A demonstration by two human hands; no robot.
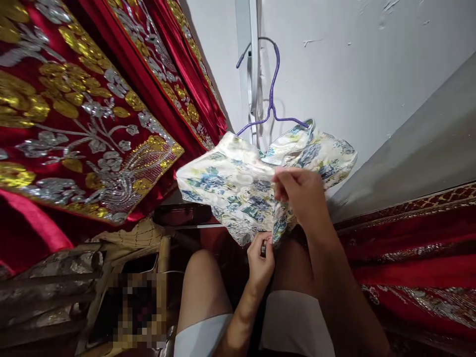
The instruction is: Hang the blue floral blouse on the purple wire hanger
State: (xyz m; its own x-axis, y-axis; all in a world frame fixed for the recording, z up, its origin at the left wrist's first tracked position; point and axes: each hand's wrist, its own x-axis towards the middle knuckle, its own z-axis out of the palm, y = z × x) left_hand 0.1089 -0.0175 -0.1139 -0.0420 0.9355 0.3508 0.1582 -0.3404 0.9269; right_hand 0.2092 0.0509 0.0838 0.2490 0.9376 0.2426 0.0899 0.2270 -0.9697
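Observation:
A white floral top [238,183] in blue and yellow-green hangs from a purple hanger [272,99] in front of me. My right hand [307,198] is closed in a pinch on the top's front edge, below the neckline. Lower down, my left hand [260,260] grips the same edge near the hem, fingers closed on the fabric. Something small and dark shows at the left hand's fingers; I cannot make out what it is.
Red cloth with gold and silver sequins [92,109] hangs at the left. More red embroidered cloth [420,258] lies at the right. The hanger hooks by a pale strip [254,59] on the white wall [353,74]. A bamboo frame [163,258] stands at lower left, beside my knees.

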